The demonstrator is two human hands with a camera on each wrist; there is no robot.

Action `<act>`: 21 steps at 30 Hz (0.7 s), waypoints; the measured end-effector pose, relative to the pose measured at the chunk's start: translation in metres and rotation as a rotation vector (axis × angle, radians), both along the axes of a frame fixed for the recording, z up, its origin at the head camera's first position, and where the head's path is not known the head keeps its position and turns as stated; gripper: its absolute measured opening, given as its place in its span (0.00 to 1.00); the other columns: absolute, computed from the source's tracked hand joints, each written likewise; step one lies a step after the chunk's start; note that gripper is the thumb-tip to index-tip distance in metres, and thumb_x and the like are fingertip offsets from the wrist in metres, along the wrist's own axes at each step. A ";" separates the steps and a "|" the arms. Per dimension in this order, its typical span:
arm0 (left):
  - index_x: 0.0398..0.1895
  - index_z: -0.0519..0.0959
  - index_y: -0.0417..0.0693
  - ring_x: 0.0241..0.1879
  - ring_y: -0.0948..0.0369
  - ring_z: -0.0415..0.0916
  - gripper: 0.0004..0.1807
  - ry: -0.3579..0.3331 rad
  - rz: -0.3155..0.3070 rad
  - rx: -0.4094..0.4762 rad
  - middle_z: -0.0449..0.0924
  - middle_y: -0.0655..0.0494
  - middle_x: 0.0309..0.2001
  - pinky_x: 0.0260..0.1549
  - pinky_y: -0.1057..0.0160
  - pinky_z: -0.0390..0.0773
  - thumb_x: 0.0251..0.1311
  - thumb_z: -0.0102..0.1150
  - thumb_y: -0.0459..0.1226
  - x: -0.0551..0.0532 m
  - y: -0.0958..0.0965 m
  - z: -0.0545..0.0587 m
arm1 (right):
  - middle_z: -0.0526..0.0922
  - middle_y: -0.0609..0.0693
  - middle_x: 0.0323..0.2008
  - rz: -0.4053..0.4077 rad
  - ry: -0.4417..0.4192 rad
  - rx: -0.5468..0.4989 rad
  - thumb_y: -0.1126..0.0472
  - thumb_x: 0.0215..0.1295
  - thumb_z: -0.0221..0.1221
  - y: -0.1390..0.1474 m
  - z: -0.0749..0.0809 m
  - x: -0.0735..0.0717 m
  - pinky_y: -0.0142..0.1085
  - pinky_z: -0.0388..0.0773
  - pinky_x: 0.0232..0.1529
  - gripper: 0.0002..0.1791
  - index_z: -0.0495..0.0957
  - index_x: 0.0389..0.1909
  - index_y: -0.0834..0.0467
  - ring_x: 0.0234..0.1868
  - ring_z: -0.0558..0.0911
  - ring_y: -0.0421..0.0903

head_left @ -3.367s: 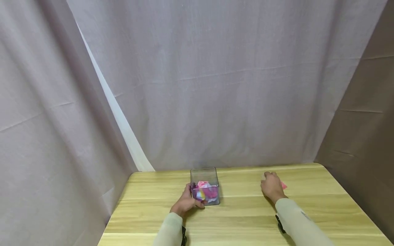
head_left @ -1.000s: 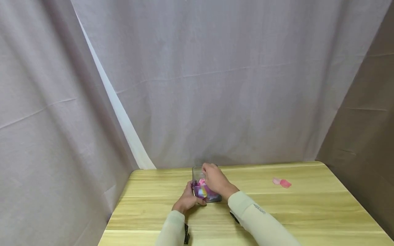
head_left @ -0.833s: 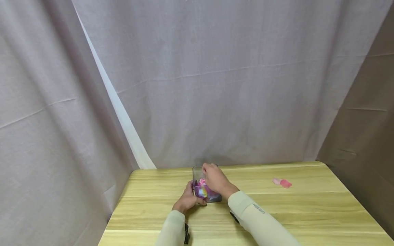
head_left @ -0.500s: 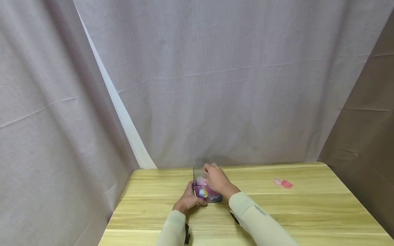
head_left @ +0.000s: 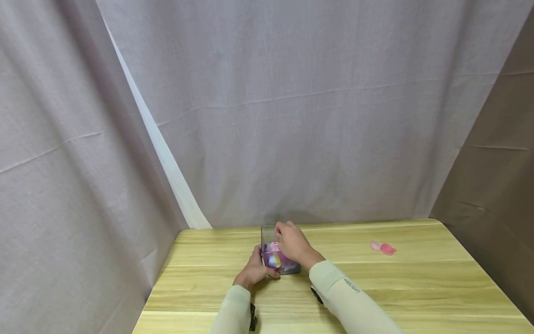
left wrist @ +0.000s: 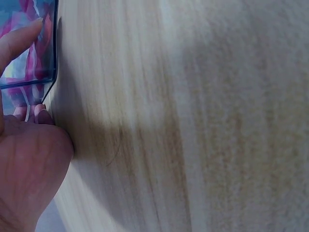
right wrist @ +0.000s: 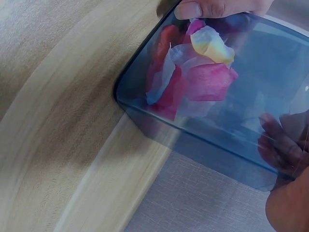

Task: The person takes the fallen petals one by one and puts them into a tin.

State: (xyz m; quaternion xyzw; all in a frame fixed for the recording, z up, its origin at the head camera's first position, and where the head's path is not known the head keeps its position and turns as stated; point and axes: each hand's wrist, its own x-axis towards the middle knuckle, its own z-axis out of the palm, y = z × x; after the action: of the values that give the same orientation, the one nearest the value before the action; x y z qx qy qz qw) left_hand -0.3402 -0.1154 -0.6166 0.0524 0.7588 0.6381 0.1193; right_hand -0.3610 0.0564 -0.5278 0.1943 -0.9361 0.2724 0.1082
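Observation:
A see-through, dark-tinted plastic box [right wrist: 207, 145] stands near the table's far edge. Colourful petals [right wrist: 207, 82], pink, white and yellow-tinged, lie in its near end. My left hand [head_left: 252, 270] grips the box by its near left corner, the thumb along the near side. My right hand [head_left: 295, 244] reaches over the right wall. In the right wrist view its fingers [right wrist: 280, 140] show through the tinted plastic, loosely bent, with no petal visible between them. They hang at the other end from the petal heap. Part of the heap is hidden behind this hand in the head view.
On the wooden table [head_left: 346, 297], right of the box, lie a pale pink petal [head_left: 375, 245] and a deeper pink petal [head_left: 388, 249], overlapping. Grey curtains [head_left: 333, 139] hang close behind the far edge and at both sides.
Since the oldest frame, my right hand has come left from the petals on the table to the box. Lately a paler petal has appeared on the heap. My left hand keeps its grip.

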 end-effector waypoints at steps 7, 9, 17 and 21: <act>0.77 0.54 0.38 0.48 0.48 0.89 0.60 -0.026 -0.021 0.068 0.70 0.33 0.68 0.50 0.55 0.90 0.37 0.76 0.16 -0.002 0.000 -0.002 | 0.78 0.47 0.31 0.002 -0.019 0.000 0.65 0.75 0.60 0.001 0.001 -0.001 0.40 0.78 0.40 0.03 0.80 0.38 0.56 0.37 0.75 0.44; 0.77 0.55 0.38 0.49 0.48 0.89 0.60 -0.027 -0.022 0.060 0.70 0.34 0.69 0.52 0.55 0.89 0.37 0.77 0.17 -0.003 0.001 -0.001 | 0.78 0.47 0.32 0.009 -0.026 -0.013 0.64 0.76 0.60 0.002 0.001 -0.002 0.40 0.79 0.40 0.04 0.80 0.39 0.56 0.38 0.75 0.44; 0.76 0.54 0.36 0.51 0.49 0.87 0.59 0.011 -0.048 0.038 0.70 0.32 0.68 0.56 0.54 0.88 0.40 0.78 0.19 -0.004 -0.002 0.000 | 0.84 0.45 0.52 0.056 -0.033 -0.323 0.59 0.78 0.60 0.018 0.011 0.013 0.50 0.81 0.63 0.09 0.81 0.54 0.48 0.58 0.81 0.47; 0.76 0.55 0.37 0.58 0.48 0.82 0.59 0.019 -0.030 0.006 0.70 0.33 0.68 0.70 0.44 0.77 0.38 0.79 0.20 0.000 -0.002 0.000 | 0.86 0.44 0.53 0.057 0.082 -0.372 0.61 0.76 0.62 0.041 0.020 0.048 0.50 0.81 0.63 0.12 0.81 0.56 0.48 0.58 0.82 0.48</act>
State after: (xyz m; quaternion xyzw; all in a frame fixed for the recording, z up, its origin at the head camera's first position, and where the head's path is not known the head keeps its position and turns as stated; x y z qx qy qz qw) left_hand -0.3404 -0.1170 -0.6166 0.0702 0.7571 0.6381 0.1216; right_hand -0.3130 0.0971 -0.5077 0.2084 -0.8584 0.4357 0.1727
